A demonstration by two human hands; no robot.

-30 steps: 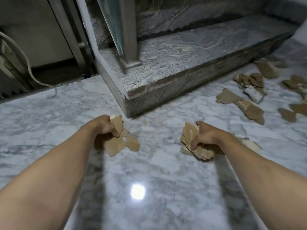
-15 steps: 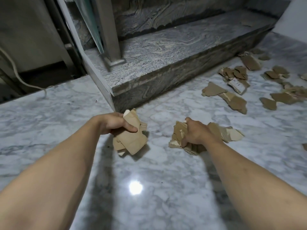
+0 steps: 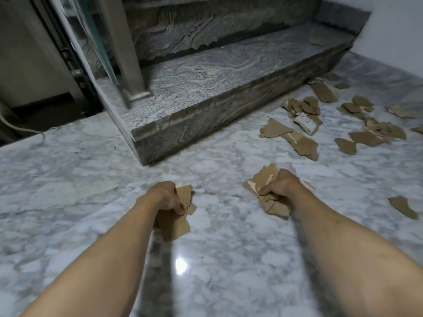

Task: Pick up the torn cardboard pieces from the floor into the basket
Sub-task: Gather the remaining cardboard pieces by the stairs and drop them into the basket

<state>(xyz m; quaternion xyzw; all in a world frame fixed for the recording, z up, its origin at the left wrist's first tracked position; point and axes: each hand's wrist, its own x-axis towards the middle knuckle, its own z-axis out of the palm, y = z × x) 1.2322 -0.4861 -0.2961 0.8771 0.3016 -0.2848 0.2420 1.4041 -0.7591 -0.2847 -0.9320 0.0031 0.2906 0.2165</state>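
left hand (image 3: 166, 197) grips cardboard wad (image 3: 175, 221) | right hand (image 3: 280, 187) grips cardboard stack (image 3: 265, 179) | loose pieces (image 3: 304, 143) lie upper right, nearer right hand | basket unseen

Floor (image 3: 68, 179): polished white-grey marble, glossy, lamp glare near centre. Step (image 3: 229, 72) far: swirled grey granite, smooth, duller sheen. Torn cardboard pieces (image 3: 302, 143) right: brown matt paperboard, ragged edges, pale inner layer showing. Post (image 3: 123, 42) far left: brushed metal. Glass panel (image 3: 91, 26) beside it.
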